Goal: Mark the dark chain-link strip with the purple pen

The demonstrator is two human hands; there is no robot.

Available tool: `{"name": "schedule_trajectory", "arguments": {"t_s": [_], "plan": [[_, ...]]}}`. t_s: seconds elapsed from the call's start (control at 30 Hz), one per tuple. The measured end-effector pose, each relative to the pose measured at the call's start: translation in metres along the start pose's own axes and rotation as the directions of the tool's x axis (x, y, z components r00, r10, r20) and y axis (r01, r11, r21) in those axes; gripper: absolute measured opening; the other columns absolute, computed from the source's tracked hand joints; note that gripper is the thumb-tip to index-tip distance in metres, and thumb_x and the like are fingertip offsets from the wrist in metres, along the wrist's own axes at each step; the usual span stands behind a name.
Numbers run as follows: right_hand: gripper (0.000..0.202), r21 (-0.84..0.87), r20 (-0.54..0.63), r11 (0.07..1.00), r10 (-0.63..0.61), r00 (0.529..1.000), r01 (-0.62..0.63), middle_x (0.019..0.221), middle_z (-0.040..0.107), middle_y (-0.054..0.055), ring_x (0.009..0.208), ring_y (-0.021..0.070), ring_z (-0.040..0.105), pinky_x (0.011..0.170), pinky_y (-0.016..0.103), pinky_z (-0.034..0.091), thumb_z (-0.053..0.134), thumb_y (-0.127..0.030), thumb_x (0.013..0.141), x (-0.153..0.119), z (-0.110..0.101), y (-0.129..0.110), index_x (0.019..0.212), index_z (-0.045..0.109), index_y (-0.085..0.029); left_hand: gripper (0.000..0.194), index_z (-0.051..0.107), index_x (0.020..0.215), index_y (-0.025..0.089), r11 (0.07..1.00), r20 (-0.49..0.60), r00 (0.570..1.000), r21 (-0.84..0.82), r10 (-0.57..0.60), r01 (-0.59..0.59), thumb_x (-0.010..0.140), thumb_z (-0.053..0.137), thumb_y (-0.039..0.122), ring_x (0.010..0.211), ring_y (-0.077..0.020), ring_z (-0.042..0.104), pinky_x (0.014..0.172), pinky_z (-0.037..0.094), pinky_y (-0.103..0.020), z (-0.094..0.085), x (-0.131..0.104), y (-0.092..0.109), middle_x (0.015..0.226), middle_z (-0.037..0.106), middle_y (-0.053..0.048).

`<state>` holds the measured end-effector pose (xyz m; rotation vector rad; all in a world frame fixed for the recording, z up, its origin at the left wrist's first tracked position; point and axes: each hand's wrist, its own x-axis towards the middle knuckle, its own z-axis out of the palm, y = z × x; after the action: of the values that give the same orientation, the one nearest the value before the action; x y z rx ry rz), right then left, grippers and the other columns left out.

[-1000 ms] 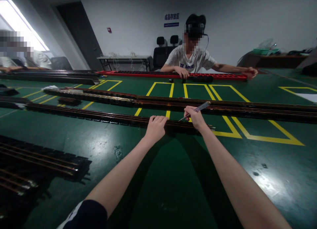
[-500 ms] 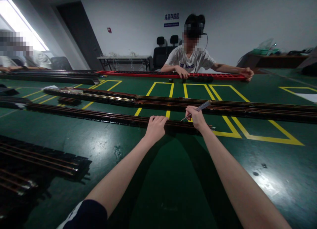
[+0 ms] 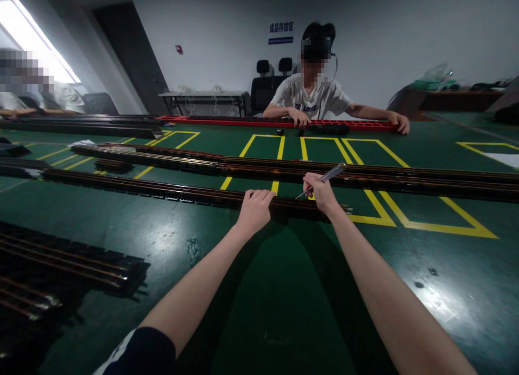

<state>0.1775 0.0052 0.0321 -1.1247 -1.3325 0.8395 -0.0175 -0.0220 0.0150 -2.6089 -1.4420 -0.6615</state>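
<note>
A long black rail with copper-coloured strips (image 3: 162, 189) lies across the green table in front of me. My left hand (image 3: 256, 208) is closed over its near edge, the fingertips hidden behind it. In my right hand (image 3: 319, 192) is a thin screwdriver (image 3: 333, 173) with a greyish, see-through handle, held like a pen. It slants down to the left, and its tip is at the top of the rail, just right of my left hand; whether it touches cannot be made out. The rail's right end, with pale metal strip ends, shows beyond my right wrist.
Behind this rail lie more long black rails (image 3: 389, 176). Others with copper strips (image 3: 81, 256) are at the front left. Across the table a co-worker (image 3: 310, 96) handles a red frame (image 3: 365, 125); another person sits far left. Yellow tape (image 3: 446, 229) marks the green tabletop (image 3: 275, 305).
My hands and the screwdriver stay nearly where they were. Across the table, the co-worker's hand at the frame's right end has shifted slightly left and its fingers have lowered.
</note>
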Motion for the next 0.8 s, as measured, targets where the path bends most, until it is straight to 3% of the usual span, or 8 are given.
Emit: {"name": "schedule_trajectory", "arguments": {"t_s": [0.33, 0.8], "plan": [[0.035, -0.039, 0.001, 0.999, -0.019, 1.000, 0.019, 0.043, 0.039, -0.003, 0.041, 0.0090, 0.036, 0.043, 0.024, 0.030, 0.055, -0.036, 0.074, -0.0011, 0.0010, -0.0002, 0.045, 0.042, -0.021, 0.040, 0.060, 0.120, 0.017, 0.999, 0.018, 1.000, -0.040, 0.013, -0.012, 0.083, 0.043, 0.017, 0.113, -0.0230, 0.058, 0.099, 0.038, -0.043, -0.0013, -0.0008, -0.0008, 0.122, 0.066, -0.008], [0.032, -0.068, -0.006, 0.997, -0.021, 1.000, 0.021, 0.044, 0.040, -0.004, 0.043, 0.0096, 0.036, 0.044, 0.024, 0.030, 0.052, -0.031, 0.075, -0.0013, -0.0003, 0.0009, 0.046, 0.043, -0.021, 0.037, 0.060, 0.116, 0.019, 0.999, -0.038, 0.999, -0.011, 0.036, -0.037, 0.086, 0.050, 0.038, 0.107, -0.0245, 0.059, 0.095, 0.038, -0.044, 0.0025, -0.0007, -0.0002, 0.115, 0.067, -0.008]]}}
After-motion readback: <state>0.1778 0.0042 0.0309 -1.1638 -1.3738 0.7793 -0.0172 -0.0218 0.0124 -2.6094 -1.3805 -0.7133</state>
